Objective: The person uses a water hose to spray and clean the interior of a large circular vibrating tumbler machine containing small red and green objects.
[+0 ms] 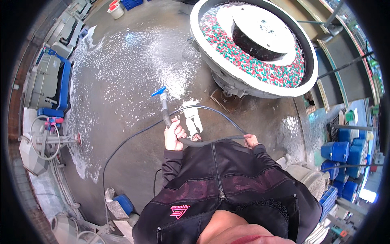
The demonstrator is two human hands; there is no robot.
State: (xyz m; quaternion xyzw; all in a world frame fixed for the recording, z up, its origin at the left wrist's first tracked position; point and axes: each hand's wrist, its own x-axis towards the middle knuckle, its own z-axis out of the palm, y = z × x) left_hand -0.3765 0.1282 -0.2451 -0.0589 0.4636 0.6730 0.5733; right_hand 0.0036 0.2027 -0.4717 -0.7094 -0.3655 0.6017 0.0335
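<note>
My left hand (174, 135) is wrapped round a dark hose (165, 115) just behind its end, in front of my body. A grey fitting with a blue lever valve (159, 92) tops the hose and points away over the floor. Near my right side, my right hand (251, 140) grips the same hose farther back, its fingers closed. From there a dark loop of hose arcs over the floor to the left. Whether water runs from the end cannot be made out.
A large round tub (254, 92) with a white rim, full of small red, green and white pieces, stands ahead to the right. White foam (122, 65) covers the wet floor ahead. Grey machines (42, 81) line the left; blue drums (335, 151) stand at right.
</note>
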